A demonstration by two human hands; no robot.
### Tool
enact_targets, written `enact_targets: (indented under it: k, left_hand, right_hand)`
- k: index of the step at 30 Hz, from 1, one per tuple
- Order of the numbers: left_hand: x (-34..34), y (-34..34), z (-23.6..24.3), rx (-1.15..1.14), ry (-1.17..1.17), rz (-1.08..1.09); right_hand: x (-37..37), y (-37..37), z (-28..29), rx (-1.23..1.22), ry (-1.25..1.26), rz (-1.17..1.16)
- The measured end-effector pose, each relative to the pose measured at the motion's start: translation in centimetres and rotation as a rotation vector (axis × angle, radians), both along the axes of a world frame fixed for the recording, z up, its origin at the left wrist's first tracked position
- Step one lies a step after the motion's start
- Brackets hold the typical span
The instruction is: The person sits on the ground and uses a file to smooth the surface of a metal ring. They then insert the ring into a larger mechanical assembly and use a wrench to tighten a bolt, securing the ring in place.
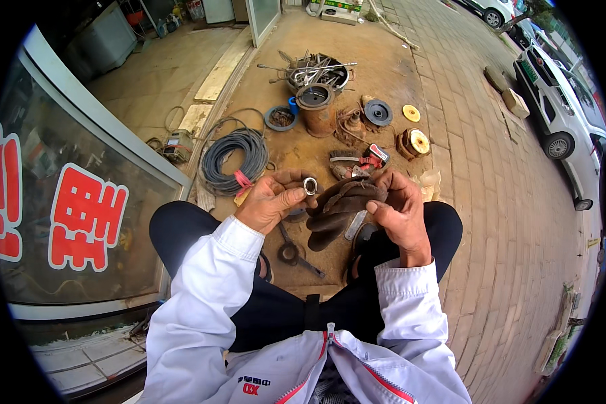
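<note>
My left hand (271,199) is closed, pinching a small shiny metal ring (310,186) between thumb and fingers, its open centre facing me. In my right hand (402,212) is a dirty dark-brown work glove (340,205), gripped between thumb and fingers. The glove's limp fingers hang toward the left, close beside the ring. Both hands are above my knees. Beneath them on the ground lies a dark metal tool with a round eye (289,254). Just beyond the glove rests a red and black power tool (372,159), partly hidden.
A coil of grey cable (236,158) lies at the left. Farther off are a tub of hand tools (314,70), a rusty cylindrical housing (318,118), a dark round disc (378,112) and a yellow disc (411,113). A glass door (81,202) stands left; white cars are parked right.
</note>
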State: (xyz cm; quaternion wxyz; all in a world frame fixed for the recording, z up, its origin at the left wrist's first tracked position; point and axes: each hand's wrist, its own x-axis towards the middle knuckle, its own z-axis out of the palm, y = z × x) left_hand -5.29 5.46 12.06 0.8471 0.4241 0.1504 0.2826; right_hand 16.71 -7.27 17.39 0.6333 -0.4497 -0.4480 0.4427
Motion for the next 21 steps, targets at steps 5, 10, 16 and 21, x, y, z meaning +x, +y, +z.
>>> enact_targets:
  k: [5,10,16,21]
  left_hand:
    - [-0.9,0.1,-1.6,-0.050,0.060,-0.011]
    - [-0.6,0.1,-2.3,-0.075,0.082,0.011]
    - [0.3,-0.5,-1.2,0.161,0.186,0.039]
    - [0.5,-1.2,-0.5,0.228,0.139,-0.024]
  right_hand:
    - [-1.6,0.0,-1.1,-0.064,-0.366,0.024]
    - [-1.8,0.2,-1.5,0.026,-0.696,-0.004]
    - [-1.5,0.8,-1.6,0.205,-1.001,-0.101]
    - [-1.7,1.2,-1.7,0.299,-0.864,-0.270]
